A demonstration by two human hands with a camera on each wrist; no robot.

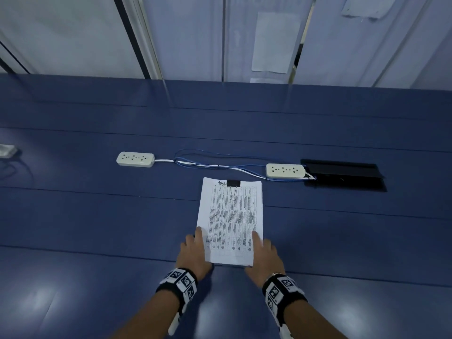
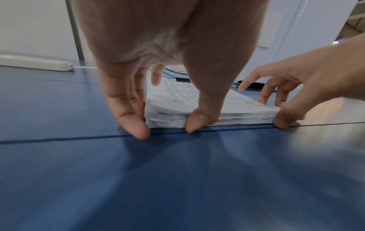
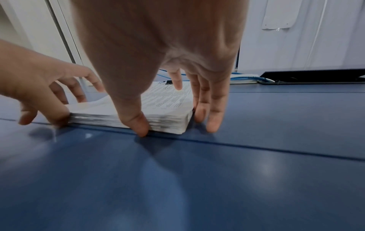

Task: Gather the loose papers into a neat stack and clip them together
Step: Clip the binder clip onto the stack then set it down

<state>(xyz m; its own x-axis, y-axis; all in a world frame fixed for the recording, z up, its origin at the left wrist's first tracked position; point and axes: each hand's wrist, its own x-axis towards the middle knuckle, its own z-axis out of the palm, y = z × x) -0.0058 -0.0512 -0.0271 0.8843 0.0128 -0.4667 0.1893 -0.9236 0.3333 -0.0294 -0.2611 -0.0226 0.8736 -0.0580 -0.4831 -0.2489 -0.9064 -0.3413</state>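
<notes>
Blue table [image 1: 97,216]: one clipped paper stack [image 1: 230,221], two power strips [image 1: 135,159]

Handwritten "TASK" — partly hidden — atop paper stack [image 1: 231,216]

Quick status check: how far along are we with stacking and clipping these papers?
Nearly finished. Done: the papers sit in one paper stack on the blue table, and a black binder clip already clamps its far edge. In hand: the left hand and right hand flank the near corners, thumbs against the near edge, fingers along the sides, squaring it. Left: only letting go, if the edges look even.
</notes>
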